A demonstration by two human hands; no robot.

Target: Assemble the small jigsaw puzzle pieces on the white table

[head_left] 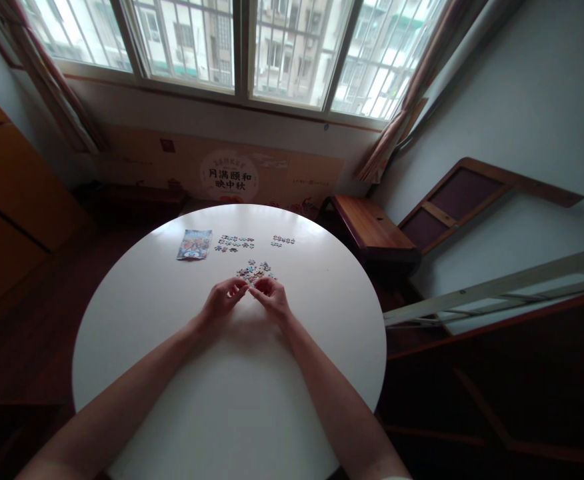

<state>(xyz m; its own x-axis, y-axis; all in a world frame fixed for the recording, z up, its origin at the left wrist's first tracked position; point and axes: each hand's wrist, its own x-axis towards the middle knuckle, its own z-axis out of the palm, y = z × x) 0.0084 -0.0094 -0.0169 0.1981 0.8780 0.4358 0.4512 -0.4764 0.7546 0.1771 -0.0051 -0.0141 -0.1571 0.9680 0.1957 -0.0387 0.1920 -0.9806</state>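
Note:
Both of my hands rest near the middle of a round white table [172,360]. My left hand [223,299] and my right hand [272,297] meet fingertip to fingertip in a pinch, apparently on small jigsaw pieces too tiny to make out. Just beyond the fingers lies a loose heap of puzzle pieces [255,270]. Farther back are two small groups of joined pieces [235,243] [283,240]. A colourful picture card [195,244] lies to their left.
A wooden bench or low table [372,230] stands at the right behind the table, with a wooden frame [452,200] leaning on the wall. A cardboard panel with printed characters [229,179] sits under the barred window. An orange cabinet [7,193] fills the left.

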